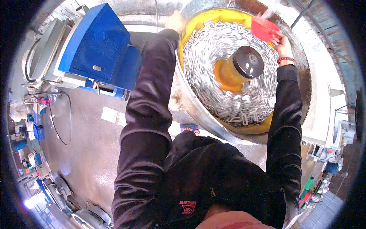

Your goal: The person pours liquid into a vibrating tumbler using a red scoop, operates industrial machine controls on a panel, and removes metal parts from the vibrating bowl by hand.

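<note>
My right hand [281, 42] grips the near edge of a red plastic bowl [263, 30] above the far right of a big round tub [182, 95]. Clear water [268, 13] splashes at the bowl's far side. My left hand [175, 21] is at the tub's far left rim; glare hides its fingers. A yellow lining [204, 18] shows inside the tub. Many small silvery metal pieces [206, 49] fill it, smeared as if in motion. From the middle rises a post with a black cap [248, 62], its yellow-brown side wet.
A blue metal cabinet [100, 45] stands to the left of the tub, close to my left arm. A dark hose [70, 118] loops down to the floor farther left. Pale sheets [113, 115] lie on the wet floor. Blue crates [38, 131] stand at the far left.
</note>
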Demonstrator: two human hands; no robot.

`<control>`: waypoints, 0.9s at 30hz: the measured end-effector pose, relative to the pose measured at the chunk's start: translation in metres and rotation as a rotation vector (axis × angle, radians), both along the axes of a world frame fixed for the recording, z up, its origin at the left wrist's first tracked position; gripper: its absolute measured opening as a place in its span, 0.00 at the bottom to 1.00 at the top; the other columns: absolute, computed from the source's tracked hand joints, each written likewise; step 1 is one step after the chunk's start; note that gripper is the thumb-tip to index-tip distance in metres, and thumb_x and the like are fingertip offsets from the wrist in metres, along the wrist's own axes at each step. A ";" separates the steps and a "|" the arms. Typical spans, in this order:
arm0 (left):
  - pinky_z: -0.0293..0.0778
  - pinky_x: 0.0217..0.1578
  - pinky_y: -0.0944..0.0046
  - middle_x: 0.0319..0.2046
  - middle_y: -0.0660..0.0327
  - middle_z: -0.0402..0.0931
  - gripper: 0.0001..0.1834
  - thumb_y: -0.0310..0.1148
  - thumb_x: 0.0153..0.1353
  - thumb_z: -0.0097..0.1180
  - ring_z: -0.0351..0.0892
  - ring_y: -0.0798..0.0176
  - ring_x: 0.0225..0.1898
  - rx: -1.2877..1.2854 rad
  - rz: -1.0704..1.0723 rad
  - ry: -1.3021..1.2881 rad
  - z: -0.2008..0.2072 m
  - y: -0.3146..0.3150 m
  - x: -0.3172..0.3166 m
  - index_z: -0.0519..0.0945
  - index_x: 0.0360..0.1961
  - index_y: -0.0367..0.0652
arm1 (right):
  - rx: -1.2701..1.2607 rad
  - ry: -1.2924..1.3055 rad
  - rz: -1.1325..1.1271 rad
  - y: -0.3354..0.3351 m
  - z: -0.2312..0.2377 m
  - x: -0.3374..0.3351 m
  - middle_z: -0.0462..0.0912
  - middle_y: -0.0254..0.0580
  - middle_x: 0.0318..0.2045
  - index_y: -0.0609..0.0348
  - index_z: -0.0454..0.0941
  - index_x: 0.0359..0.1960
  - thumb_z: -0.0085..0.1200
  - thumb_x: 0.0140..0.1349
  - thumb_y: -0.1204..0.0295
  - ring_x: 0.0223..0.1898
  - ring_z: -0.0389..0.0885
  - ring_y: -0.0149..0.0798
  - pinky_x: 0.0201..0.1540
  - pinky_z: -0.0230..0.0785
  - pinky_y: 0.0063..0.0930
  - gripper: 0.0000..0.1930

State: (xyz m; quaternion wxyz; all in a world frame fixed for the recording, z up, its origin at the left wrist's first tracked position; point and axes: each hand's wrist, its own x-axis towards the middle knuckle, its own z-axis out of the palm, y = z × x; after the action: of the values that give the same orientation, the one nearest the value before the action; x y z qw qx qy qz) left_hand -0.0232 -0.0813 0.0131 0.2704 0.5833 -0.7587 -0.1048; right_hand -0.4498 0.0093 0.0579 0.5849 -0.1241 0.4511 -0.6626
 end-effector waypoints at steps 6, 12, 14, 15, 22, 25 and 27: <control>0.65 0.39 0.54 0.31 0.44 0.71 0.21 0.39 0.44 0.53 0.70 0.43 0.36 0.048 -0.029 0.056 0.000 0.005 -0.005 0.65 0.34 0.33 | -0.051 -0.111 -0.119 -0.005 -0.021 0.027 0.62 0.39 0.14 0.60 0.59 0.23 0.41 0.48 0.77 0.09 0.52 0.26 0.11 0.43 0.18 0.04; 0.66 0.34 0.51 0.29 0.40 0.70 0.18 0.36 0.46 0.47 0.69 0.42 0.35 0.031 -0.065 0.195 -0.008 0.007 -0.013 0.65 0.35 0.34 | -0.366 -0.182 -0.089 0.010 -0.019 0.023 0.63 0.40 0.18 0.63 0.61 0.25 0.42 0.50 0.78 0.10 0.51 0.26 0.14 0.45 0.18 0.04; 0.65 0.35 0.51 0.29 0.41 0.70 0.17 0.37 0.46 0.47 0.69 0.41 0.36 -0.034 -0.104 0.150 -0.017 -0.007 -0.005 0.66 0.33 0.35 | -0.461 -0.302 -0.026 0.012 -0.015 0.017 0.62 0.38 0.19 0.61 0.61 0.27 0.42 0.49 0.79 0.11 0.51 0.26 0.16 0.46 0.18 0.04; 0.65 0.35 0.52 0.29 0.41 0.70 0.17 0.37 0.45 0.48 0.68 0.41 0.36 -0.080 -0.100 0.109 -0.027 -0.020 0.005 0.67 0.33 0.35 | -0.402 -0.303 0.001 0.009 -0.013 0.014 0.60 0.36 0.18 0.59 0.59 0.25 0.42 0.49 0.78 0.11 0.49 0.26 0.17 0.44 0.18 0.04; 0.65 0.36 0.52 0.31 0.42 0.70 0.17 0.35 0.43 0.50 0.68 0.42 0.38 -0.056 -0.214 0.175 -0.037 -0.039 0.003 0.67 0.33 0.36 | -0.485 -0.149 -0.379 0.094 0.025 0.026 0.63 0.32 0.13 0.57 0.64 0.18 0.41 0.50 0.75 0.10 0.53 0.25 0.12 0.46 0.16 0.05; 0.65 0.39 0.55 0.31 0.42 0.71 0.22 0.39 0.42 0.51 0.69 0.44 0.39 -0.007 -0.265 -0.107 -0.041 -0.071 0.035 0.68 0.35 0.33 | -0.401 -0.034 -0.321 0.126 0.051 0.017 0.65 0.33 0.14 0.57 0.64 0.18 0.41 0.51 0.74 0.10 0.54 0.25 0.12 0.48 0.15 0.05; 0.65 0.40 0.56 0.32 0.42 0.71 0.25 0.42 0.41 0.52 0.69 0.45 0.40 0.019 -0.261 -0.206 -0.041 -0.078 0.034 0.68 0.35 0.32 | -0.231 0.116 -0.469 0.157 0.079 0.042 0.66 0.33 0.14 0.57 0.64 0.18 0.41 0.50 0.75 0.10 0.54 0.25 0.12 0.49 0.14 0.05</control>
State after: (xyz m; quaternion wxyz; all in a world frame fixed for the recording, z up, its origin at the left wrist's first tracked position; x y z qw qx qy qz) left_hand 0.0113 -0.1596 -0.0275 0.1698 0.4901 -0.8507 -0.0859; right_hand -0.4079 0.1663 0.1368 0.3707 -0.1200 0.4218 -0.8187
